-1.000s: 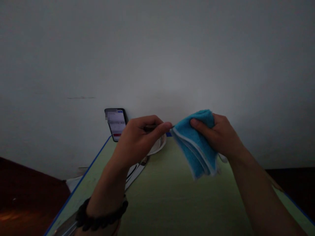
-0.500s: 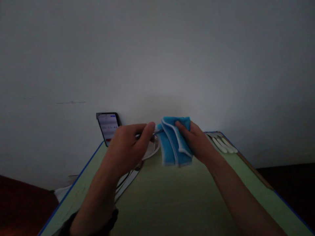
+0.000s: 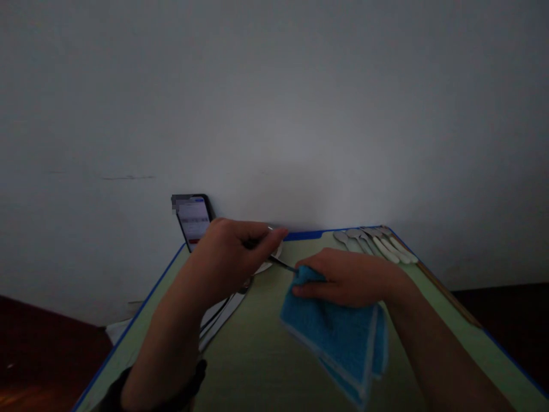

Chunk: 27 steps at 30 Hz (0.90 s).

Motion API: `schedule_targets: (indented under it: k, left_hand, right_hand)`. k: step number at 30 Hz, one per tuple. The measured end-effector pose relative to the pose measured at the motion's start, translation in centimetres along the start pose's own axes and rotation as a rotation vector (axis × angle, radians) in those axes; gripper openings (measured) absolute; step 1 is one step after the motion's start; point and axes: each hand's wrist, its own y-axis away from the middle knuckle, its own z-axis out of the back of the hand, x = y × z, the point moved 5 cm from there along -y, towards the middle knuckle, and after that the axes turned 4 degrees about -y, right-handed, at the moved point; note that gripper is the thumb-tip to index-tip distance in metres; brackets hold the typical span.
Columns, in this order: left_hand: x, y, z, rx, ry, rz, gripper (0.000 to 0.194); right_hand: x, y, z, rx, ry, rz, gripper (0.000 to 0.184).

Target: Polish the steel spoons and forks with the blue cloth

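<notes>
My left hand (image 3: 234, 246) is closed in a pinch on a thin metal piece of cutlery (image 3: 281, 262); the fingers hide one end, so its kind does not show. A blue cloth (image 3: 332, 337) with pale edging is wrapped round the other end. My right hand (image 3: 354, 278) grips this cloth between thumb and fingers, and its loose part hangs over the table. Behind my left fingers a white round dish (image 3: 262, 266) shows in part. Long metal cutlery (image 3: 225, 326) lies beside my left forearm, partly hidden by it.
Several spoons and white-handled cutlery (image 3: 391, 250) lie in a row at the table's far right corner. A phone (image 3: 196, 223) leans against the wall at the far left corner. The green table (image 3: 266, 360) has a blue edge and meets the wall.
My right hand has moved down and turned palm-down, bringing the cloth lower and gathering it round the cutlery's end. My left hand has shifted slightly right. More spoons show at the right.
</notes>
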Motion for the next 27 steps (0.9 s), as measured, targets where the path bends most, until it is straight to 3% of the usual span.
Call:
schedule_targets:
  k: [4, 8, 12, 17, 22, 27]
  left_hand:
    - [1.7, -0.1, -0.1, 0.078, 0.053, 0.082, 0.041]
    - [2.6, -0.3, 0.2, 0.037, 0.037, 0.149, 0.046]
    - [2.4, -0.4, 0.4, 0.008, 0.002, 0.167, 0.049]
    - [2.3, -0.1, -0.1, 0.082, 0.049, 0.164, 0.048]
    - [1.1, 0.1, -0.6, 0.186, 0.068, 0.035, 0.048]
    - [0.3, 0.2, -0.6, 0.152, 0.053, 0.055, 0.055]
  right_hand:
    - [-0.4, 0.3, 1.2, -0.095, -0.057, 0.044, 0.026]
    - [-1.1, 1.0, 2.4, -0.209, -0.141, 0.041, 0.023]
    - [-1.6, 1.9, 2.8, -0.188, -0.192, 0.024, 0.024]
    - [-1.7, 2.4, 2.6, -0.097, -0.229, 0.065, 0.031]
    - [-1.6, 2.0, 3.1, -0.208, -0.132, 0.038, 0.023]
    - [-1.4, 1.9, 3.5, -0.272, -0.11, 0.011, 0.021]
